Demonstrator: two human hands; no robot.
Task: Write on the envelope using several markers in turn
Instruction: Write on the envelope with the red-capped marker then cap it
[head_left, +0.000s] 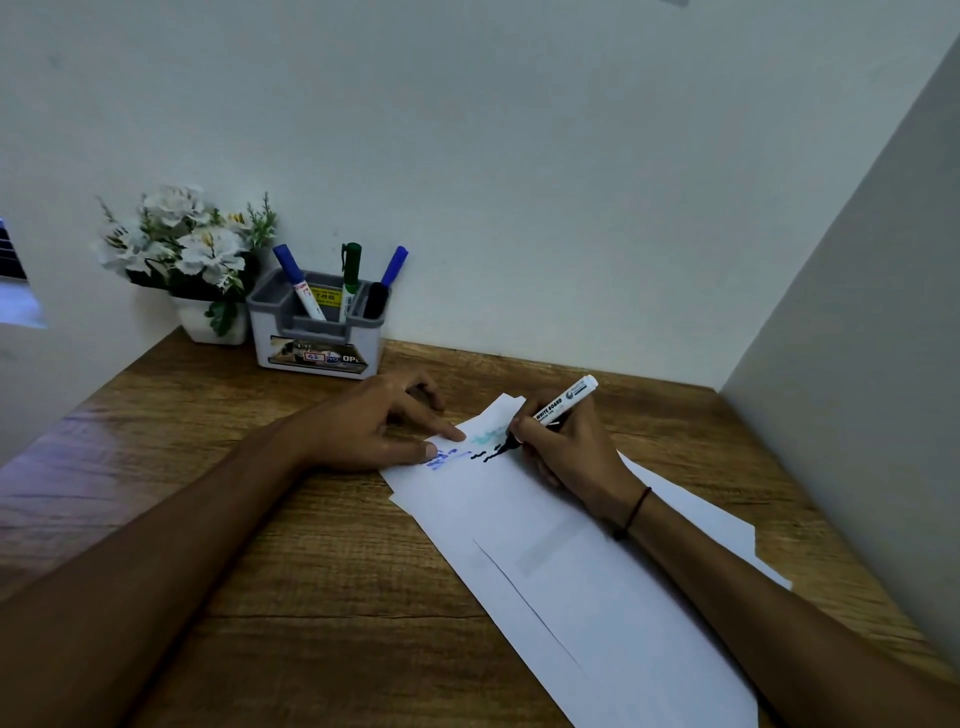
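1. the envelope lies on the wooden desk, long axis running from centre frame down to the lower right.
2. the right hand pinches a black whiteboard marker, tip touching the envelope's upper end beside fresh black strokes.
3. the left hand, fingers straight, presses the envelope's upper left corner near blue writing.
4. spare markers stand in the grey holder, upper left; the left hand is nearer.

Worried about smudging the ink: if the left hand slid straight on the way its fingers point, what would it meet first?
Probably the black marker tip and the right hand gripping it; the left hand would first cross blue and teal writing on the envelope.
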